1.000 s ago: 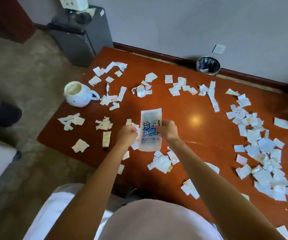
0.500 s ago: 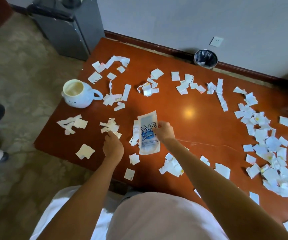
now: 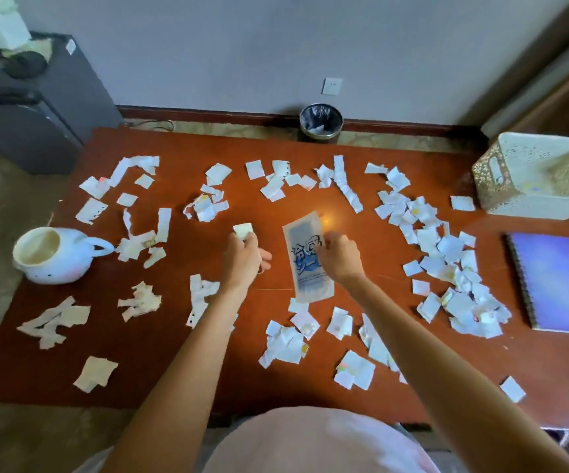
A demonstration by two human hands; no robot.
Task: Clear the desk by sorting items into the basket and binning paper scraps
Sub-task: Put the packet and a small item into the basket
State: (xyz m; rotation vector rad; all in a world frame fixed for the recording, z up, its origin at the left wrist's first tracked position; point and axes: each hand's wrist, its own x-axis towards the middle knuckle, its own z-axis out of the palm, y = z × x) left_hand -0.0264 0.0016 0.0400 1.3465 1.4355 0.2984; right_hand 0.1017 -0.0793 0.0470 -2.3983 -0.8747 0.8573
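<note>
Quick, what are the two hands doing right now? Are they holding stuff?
Left hand: pinching a small paper scrap.
Right hand: holding the blue-and-white packet by its edge.

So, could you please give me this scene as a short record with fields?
left hand: pinches a small white paper scrap
right hand: holds a blue-and-white printed packet
desk: red-brown wood, strewn with torn scraps
basket: white perforated, desk's far right corner
bin: round black, on floor beyond desk
also: white ceramic mug left; purple spiral notebook right
</note>
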